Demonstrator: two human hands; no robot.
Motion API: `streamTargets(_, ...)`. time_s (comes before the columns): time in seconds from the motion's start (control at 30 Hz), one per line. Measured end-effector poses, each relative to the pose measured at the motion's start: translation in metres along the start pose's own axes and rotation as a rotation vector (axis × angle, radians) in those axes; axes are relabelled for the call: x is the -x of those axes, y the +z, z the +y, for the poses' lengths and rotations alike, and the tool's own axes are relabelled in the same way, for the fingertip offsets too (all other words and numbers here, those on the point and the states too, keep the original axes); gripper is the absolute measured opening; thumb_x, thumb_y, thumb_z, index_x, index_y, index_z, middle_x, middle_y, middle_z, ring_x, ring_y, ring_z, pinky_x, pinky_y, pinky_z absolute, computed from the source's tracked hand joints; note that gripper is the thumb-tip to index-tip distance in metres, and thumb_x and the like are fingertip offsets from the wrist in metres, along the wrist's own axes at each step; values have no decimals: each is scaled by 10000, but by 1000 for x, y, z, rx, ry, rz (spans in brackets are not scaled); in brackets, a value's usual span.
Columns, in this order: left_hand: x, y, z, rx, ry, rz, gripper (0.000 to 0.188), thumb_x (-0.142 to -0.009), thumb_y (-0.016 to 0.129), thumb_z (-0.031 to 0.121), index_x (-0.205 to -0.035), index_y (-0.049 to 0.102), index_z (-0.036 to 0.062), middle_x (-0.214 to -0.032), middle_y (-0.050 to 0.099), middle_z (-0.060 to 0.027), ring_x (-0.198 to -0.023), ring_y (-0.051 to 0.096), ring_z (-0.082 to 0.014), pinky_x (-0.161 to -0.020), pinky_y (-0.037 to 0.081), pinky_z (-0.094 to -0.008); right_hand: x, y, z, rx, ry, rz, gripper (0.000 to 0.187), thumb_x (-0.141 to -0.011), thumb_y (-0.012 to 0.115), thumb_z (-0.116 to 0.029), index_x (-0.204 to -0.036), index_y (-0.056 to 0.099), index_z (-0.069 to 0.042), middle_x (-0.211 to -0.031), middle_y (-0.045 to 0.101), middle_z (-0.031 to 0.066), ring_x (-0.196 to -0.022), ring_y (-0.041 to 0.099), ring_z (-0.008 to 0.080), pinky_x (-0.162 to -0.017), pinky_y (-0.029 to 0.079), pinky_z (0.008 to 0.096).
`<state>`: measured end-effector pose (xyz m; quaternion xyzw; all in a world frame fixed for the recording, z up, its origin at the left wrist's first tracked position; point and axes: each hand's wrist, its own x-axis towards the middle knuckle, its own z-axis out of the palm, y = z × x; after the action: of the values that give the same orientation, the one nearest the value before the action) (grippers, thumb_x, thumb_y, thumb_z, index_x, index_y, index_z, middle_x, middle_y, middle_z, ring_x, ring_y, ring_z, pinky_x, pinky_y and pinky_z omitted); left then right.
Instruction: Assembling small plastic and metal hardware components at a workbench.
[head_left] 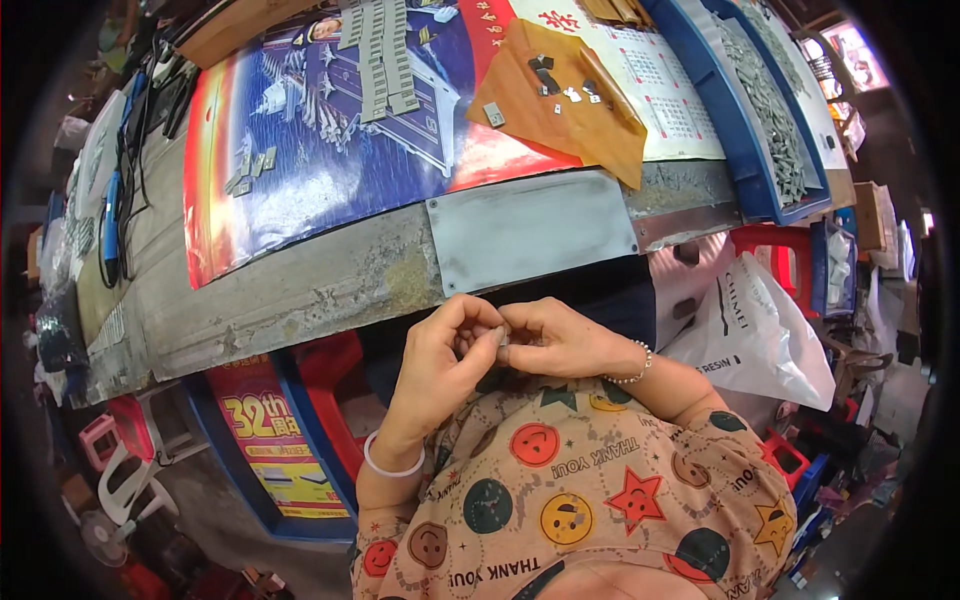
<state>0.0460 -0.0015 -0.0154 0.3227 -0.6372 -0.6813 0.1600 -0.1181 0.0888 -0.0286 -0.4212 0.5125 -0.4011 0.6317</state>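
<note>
My left hand [448,352] and my right hand [556,338] meet just below the table's front edge, fingertips pinched together on a small grey metal piece [503,340]. Both hands are closed around it, close to my chest. Above them on the table lies an orange cloth [590,120] with a few small grey and dark pieces on it. Rows of similar grey metal pieces [385,55] lie stacked on a glossy blue and red poster [300,150] farther back.
A grey metal plate [530,235] is fixed to the worn table edge. A blue tray [770,110] full of grey parts sits at the right. A white plastic bag [755,325] and red stools stand at the lower right; cables lie at the far left.
</note>
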Motion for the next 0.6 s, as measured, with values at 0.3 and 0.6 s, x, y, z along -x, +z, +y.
streamTargets(0.3, -1, 8, 8, 423, -14, 258, 184, -902, 567, 17, -1068, 610, -49, -856, 612, -19, -738, 529, -41, -650, 412, -170, -3, -2, -10, -153, 14, -43, 186, -857, 629, -89, -992, 561, 21, -868, 557, 9, -748, 501, 51, -665, 462, 213)
streamTargets(0.6, 3, 18, -9, 390, 117, 387, 174, -918, 557, 34, -1065, 607, -47, -861, 609, -19, -717, 517, -51, -633, 395, -186, -5, 1, -11, -222, -10, 14, 163, -907, 611, -87, -1028, 570, 15, -903, 577, 6, -745, 503, 38, -676, 451, 198)
